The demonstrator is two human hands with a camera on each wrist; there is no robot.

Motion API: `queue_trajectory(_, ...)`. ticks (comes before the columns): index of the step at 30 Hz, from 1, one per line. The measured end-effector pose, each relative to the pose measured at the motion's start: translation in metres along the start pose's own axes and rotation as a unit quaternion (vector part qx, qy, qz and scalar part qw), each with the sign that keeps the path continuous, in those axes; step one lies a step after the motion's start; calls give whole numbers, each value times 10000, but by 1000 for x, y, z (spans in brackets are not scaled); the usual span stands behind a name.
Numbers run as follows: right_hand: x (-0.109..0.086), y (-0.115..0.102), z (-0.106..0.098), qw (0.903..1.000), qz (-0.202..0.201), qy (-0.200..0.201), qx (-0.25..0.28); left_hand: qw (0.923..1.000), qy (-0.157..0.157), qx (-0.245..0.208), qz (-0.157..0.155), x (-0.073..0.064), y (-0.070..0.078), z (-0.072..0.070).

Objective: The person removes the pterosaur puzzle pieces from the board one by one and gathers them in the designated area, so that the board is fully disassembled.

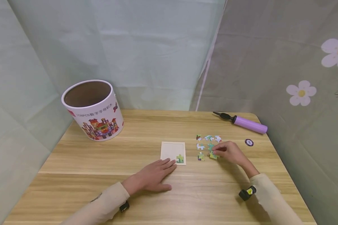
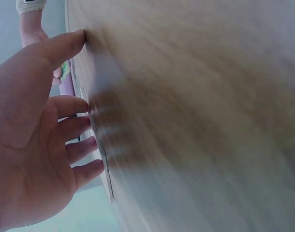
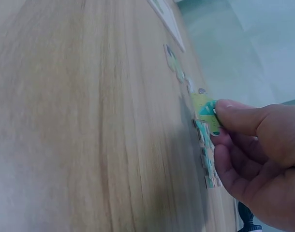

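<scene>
My right hand pinches a yellow-green jigsaw puzzle piece between thumb and fingers, lifted a little off the table in the right wrist view. Other puzzle pieces lie beside and beyond it in loose rows; some are partly hidden by that hand. Left of them is a pale square puzzle board with one green piece in its lower right corner. With its fingers spread and fairly straight, my left hand rests its fingertips on the board's near edge.
A large white bucket with printed building blocks stands at the back left. Toward the back right lie a purple hand pump with a black nozzle and a dark round chip. Cloth curtains hang behind the wooden table.
</scene>
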State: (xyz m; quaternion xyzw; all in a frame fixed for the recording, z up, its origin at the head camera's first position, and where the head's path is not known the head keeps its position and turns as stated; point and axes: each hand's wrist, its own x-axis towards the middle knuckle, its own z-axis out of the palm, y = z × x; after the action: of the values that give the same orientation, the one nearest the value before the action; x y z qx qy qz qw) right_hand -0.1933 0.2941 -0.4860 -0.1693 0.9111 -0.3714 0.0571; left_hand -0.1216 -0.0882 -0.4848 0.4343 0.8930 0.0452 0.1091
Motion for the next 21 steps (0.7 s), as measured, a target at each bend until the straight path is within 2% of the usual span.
queue_trajectory(5,3,3,1,9992,-287,-269,-102,10000,12,4,25,0,0,-1)
queue_trajectory(10,5,4,4,9969,-663,-253,-326,9999,23,133,73,0,0,0)
queue_trajectory(21,6,3,13,9941,-855,-119,-653,9999,0,100,38,0,1,0)
